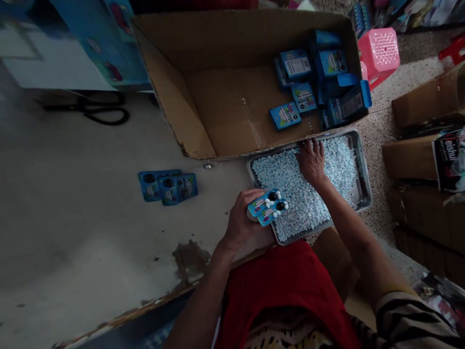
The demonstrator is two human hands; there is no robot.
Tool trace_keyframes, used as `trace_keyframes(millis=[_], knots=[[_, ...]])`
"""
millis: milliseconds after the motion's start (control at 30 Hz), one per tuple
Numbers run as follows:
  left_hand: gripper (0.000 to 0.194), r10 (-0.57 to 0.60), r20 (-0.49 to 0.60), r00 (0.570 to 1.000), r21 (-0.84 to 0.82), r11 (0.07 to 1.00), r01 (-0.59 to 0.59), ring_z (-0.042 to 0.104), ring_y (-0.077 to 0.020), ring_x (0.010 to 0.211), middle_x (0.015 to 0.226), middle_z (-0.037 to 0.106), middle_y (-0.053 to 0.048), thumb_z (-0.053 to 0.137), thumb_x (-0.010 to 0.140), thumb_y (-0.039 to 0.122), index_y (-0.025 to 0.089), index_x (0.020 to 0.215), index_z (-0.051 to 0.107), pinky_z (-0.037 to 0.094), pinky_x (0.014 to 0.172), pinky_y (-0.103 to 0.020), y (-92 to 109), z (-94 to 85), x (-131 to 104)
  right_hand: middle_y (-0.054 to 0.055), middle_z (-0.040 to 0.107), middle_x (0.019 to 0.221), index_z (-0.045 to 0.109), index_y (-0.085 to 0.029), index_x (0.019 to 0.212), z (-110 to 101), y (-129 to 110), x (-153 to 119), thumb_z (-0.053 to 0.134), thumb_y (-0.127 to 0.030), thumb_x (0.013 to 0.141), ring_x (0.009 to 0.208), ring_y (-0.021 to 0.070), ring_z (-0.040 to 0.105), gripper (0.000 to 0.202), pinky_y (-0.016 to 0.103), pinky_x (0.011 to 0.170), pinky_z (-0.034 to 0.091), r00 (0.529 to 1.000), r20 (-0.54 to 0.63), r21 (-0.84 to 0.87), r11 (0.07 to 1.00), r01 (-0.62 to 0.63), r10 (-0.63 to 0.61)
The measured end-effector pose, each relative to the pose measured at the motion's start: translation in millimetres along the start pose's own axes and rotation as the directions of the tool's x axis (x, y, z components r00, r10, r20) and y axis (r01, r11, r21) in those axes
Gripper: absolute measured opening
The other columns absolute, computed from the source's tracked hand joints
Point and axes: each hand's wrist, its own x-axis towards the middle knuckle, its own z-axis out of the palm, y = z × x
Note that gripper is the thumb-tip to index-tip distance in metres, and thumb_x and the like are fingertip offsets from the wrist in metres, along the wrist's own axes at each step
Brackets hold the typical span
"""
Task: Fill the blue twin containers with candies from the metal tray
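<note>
My left hand is wrapped round two small blue candy boxes held side by side over the near left corner of a metal tray. Each box has a dark round hole in its top, and several white candies lie on and around the holes. The tray is filled with small pale blue and white candies. Fingers apart, my right hand rests palm down on the candies near the tray's far edge. Whether any candies are under its fingers is hidden. Several flat blue candy boxes lie on the table, left of my left hand.
A large open cardboard box stands behind the tray, with several blue candy boxes at its right end. Black-handled scissors lie at the table's far left. A pink stool and stacked cartons are on the right.
</note>
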Motion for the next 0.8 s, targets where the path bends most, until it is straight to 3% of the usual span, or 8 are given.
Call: trace_keyframes(millis=[133,233,367,533,700,800], knots=[[0.063,-0.003,-0.009,1.000,-0.035,0.999,0.002,0.072,-0.0312,0.124,0.135,0.070,-0.011,0.088,0.084,0.039,0.028,0.139,0.061,0.063,0.103,-0.049,1,6.6,4,0.023,0.067,0.143,0.072,-0.012,0.138,-14,1,-11,0.043,-0.030,0.111,0.139,0.0389,0.054,0.043,0.062,0.127,0.034,0.991,0.086,-0.045,0.994,-0.099,0.102],[0.063,0.013,-0.016,1.000,-0.044,0.999,-0.014,0.073,-0.0311,0.123,0.133,0.071,-0.011,0.089,0.084,0.042,0.029,0.139,0.062,0.064,0.102,-0.049,4,9.5,9,0.024,0.068,0.137,0.077,-0.015,0.126,-25,0,-14,0.046,-0.036,0.111,0.131,0.0410,0.055,0.041,0.060,0.115,0.042,0.979,0.059,-0.063,0.979,-0.193,0.197],[0.065,0.004,-0.018,1.000,-0.031,1.000,-0.004,0.073,-0.0326,0.124,0.133,0.072,-0.008,0.091,0.083,0.049,0.029,0.138,0.063,0.064,0.104,-0.052,2,12.6,14,0.021,0.061,0.153,0.066,-0.015,0.148,-22,6,-8,0.047,-0.035,0.111,0.138,0.0389,0.051,0.046,0.055,0.117,0.041,0.997,0.035,0.008,0.997,-0.071,0.071],[0.074,-0.070,-0.069,0.995,-0.040,0.997,0.068,0.076,-0.0344,0.116,0.129,0.073,-0.010,0.093,0.077,0.058,0.028,0.137,0.062,0.067,0.096,-0.056,-9,25.6,19,0.019,0.074,0.123,0.081,-0.016,0.119,-23,27,-29,0.044,-0.044,0.113,0.121,0.0366,0.060,0.046,0.051,0.107,0.047,0.985,0.173,0.046,0.999,0.011,-0.019],[0.074,-0.068,-0.063,0.996,-0.045,0.997,0.065,0.076,-0.0323,0.113,0.129,0.073,-0.010,0.089,0.081,0.058,0.032,0.143,0.058,0.067,0.093,-0.054,-4,42.7,32,0.017,0.063,0.147,0.071,-0.024,0.144,-11,44,-65,0.062,-0.076,0.098,0.134,0.0397,0.052,0.070,0.053,0.111,0.047,0.998,0.027,0.112,0.992,-0.053,0.051],[0.066,0.061,0.055,0.997,0.050,0.997,-0.063,0.074,-0.0332,0.120,0.131,0.074,-0.009,0.089,0.084,0.052,0.032,0.141,0.062,0.063,0.103,-0.056,3,45.8,44,0.017,0.066,0.140,0.070,-0.022,0.142,11,43,-77,0.063,-0.065,0.100,0.127,0.0349,0.058,0.061,0.049,0.110,0.050,0.983,-0.030,0.222,0.960,-0.169,0.180]])
